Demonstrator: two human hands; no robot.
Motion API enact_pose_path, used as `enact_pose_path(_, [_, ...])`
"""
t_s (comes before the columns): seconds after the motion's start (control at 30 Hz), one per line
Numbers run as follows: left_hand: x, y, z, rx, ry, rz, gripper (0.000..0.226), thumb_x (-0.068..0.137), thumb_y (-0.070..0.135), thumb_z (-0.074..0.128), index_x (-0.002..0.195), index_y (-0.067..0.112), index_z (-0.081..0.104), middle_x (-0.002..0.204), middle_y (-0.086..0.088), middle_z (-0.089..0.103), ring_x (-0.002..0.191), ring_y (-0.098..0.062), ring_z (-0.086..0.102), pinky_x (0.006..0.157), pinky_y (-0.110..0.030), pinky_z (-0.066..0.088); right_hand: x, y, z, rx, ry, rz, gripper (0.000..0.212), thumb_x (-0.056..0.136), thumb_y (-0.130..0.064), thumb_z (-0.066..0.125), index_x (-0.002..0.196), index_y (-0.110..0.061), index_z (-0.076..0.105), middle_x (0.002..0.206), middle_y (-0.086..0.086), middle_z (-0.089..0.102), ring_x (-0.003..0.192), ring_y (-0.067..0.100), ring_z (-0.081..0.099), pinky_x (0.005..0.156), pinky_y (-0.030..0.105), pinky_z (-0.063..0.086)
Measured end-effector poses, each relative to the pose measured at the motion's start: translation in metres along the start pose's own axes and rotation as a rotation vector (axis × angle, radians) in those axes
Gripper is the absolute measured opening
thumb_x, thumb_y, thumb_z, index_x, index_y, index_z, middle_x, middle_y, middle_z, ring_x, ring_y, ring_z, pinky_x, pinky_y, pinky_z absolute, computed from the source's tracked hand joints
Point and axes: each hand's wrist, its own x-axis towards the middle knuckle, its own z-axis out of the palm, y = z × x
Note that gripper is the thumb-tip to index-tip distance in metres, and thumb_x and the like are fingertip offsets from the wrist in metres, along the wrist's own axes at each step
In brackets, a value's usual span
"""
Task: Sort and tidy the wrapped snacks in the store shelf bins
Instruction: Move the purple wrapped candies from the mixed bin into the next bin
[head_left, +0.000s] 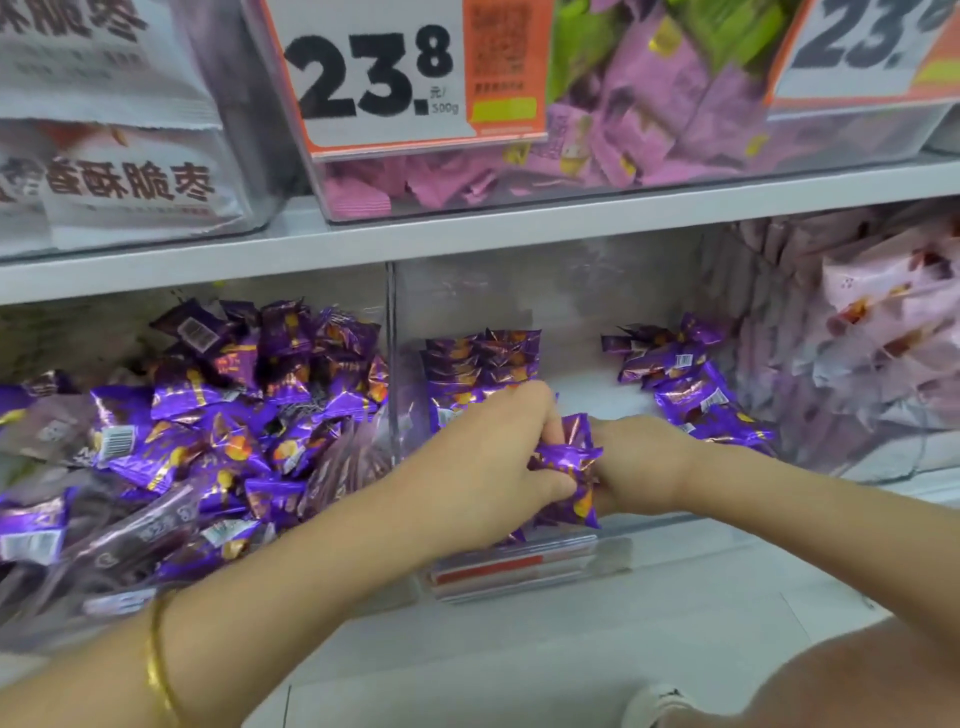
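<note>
- Shelving (467, 236) carried clear bins on two levels; the lower middle bin (561, 291) was part-filled, with purple snack packets stacked at its back and right.
- Left bin (78, 332), beside the divider (390, 364), held a loose heap of similar purple packets (208, 415).
- Left hand (483, 457) and right hand (644, 462) met at the middle bin's front, both closed around a small bunch of packets (569, 467).
- Packets appeared light, crinkly and slippery; gripping several across their bodies, not the sealed ends, would likely hold best.
</note>
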Motion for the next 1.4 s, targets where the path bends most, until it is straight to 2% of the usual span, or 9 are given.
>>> enact_pose_path(0.13, [0.009, -0.013, 0.012, -0.105, -0.104, -0.196, 0.024, 0.081, 0.030, 0.068, 0.086, 0.023, 0.045, 0.092, 0.003, 0.058, 0.081, -0.014, 0.055, 0.069, -0.025, 0.042, 0.004, 0.013, 0.006, 0.328, -0.100, 0.021, 0.054, 0.079, -0.039, 0.068, 0.116, -0.019, 0.035, 0.108, 0.006, 0.047, 0.082, 0.030, 0.064, 0.064, 0.036, 0.052])
enact_pose_path(0.27, [0.007, -0.020, 0.022, -0.143, -0.197, -0.230, 0.023, 0.076, 0.021, 0.072, 0.086, 0.020, 0.051, 0.088, 0.007, 0.055, 0.079, -0.011, 0.051, 0.069, -0.023, 0.044, 0.005, 0.017, 0.008, 0.627, -0.122, 0.045, 0.046, 0.079, -0.025, 0.073, 0.099, -0.017, 0.032, 0.099, 0.009, 0.047, 0.047, 0.017, 0.055, 0.040, 0.026, 0.048])
enact_pose_path(0.47, [0.008, -0.026, 0.031, -0.188, -0.228, -0.250, 0.021, 0.075, 0.013, 0.072, 0.079, 0.022, 0.055, 0.075, 0.012, 0.050, 0.066, -0.003, 0.045, 0.063, -0.015, 0.040, 0.006, 0.023, 0.011, 0.761, -0.194, 0.034, 0.039, 0.082, -0.010, 0.069, 0.093, -0.022, 0.034, 0.073, 0.007, 0.058, 0.043, 0.008, 0.058, 0.051, 0.024, 0.053])
enact_pose_path(0.6, [0.010, -0.026, 0.026, -0.097, -0.311, -0.210, 0.019, 0.077, 0.012, 0.070, 0.081, 0.025, 0.056, 0.079, 0.014, 0.051, 0.068, 0.001, 0.048, 0.064, -0.009, 0.041, 0.005, 0.025, 0.010, 0.856, -0.204, 0.049, 0.034, 0.084, -0.006, 0.066, 0.100, -0.016, 0.037, 0.086, 0.020, 0.060, 0.048, 0.010, 0.061, 0.058, 0.028, 0.056])
enact_pose_path(0.87, [0.016, -0.027, 0.019, 0.072, -0.465, -0.261, 0.032, 0.083, 0.001, 0.055, 0.094, 0.031, 0.062, 0.077, 0.017, 0.048, 0.066, -0.002, 0.047, 0.057, -0.012, 0.040, 0.005, 0.019, 0.010, 0.767, -0.178, 0.116, 0.022, 0.092, -0.018, 0.056, 0.099, -0.015, 0.036, 0.072, 0.010, 0.062, 0.043, 0.009, 0.060, 0.059, 0.031, 0.055])
enact_pose_path(1.0, [0.016, -0.026, 0.017, 0.130, -0.469, -0.227, 0.039, 0.084, -0.006, 0.045, 0.093, 0.029, 0.060, 0.073, 0.016, 0.043, 0.063, -0.001, 0.044, 0.050, -0.006, 0.034, -0.003, 0.014, 0.001, 0.593, -0.137, 0.126, 0.027, 0.088, -0.018, 0.061, 0.102, -0.016, 0.037, 0.091, 0.002, 0.051, 0.056, 0.019, 0.061, 0.052, 0.026, 0.051])
enact_pose_path(1.13, [0.016, -0.028, 0.015, 0.294, -0.308, -0.171, 0.035, 0.083, -0.005, 0.050, 0.103, 0.020, 0.064, 0.081, 0.010, 0.043, 0.082, -0.010, 0.052, 0.073, -0.021, 0.046, -0.010, 0.006, -0.013, 0.285, 0.065, 0.018, 0.028, 0.083, -0.020, 0.065, 0.096, -0.027, 0.041, 0.096, -0.008, 0.040, 0.075, 0.009, 0.047, 0.063, 0.024, 0.038])
enact_pose_path(1.27, [0.015, -0.022, 0.009, 0.700, -0.026, -0.053, 0.025, 0.084, 0.015, 0.062, 0.107, 0.024, 0.059, 0.110, 0.003, 0.050, 0.109, -0.022, 0.044, 0.084, -0.031, 0.039, 0.001, -0.008, -0.017, 0.329, 0.188, -0.151, 0.015, 0.083, -0.023, 0.065, 0.099, -0.025, 0.063, 0.092, -0.006, 0.048, 0.074, -0.003, 0.045, 0.070, 0.016, 0.039])
enact_pose_path(1.4, [-0.003, -0.022, -0.001, 0.787, 0.210, 0.095, 0.026, 0.049, 0.019, 0.085, 0.068, 0.022, 0.068, 0.081, 0.003, 0.064, 0.082, -0.026, 0.060, 0.071, -0.038, 0.040, 0.014, -0.023, -0.014, 0.192, 0.137, -0.220, 0.031, 0.082, -0.042, 0.064, 0.110, -0.028, 0.066, 0.099, -0.004, 0.049, 0.095, 0.012, 0.045, 0.082, 0.032, 0.044])
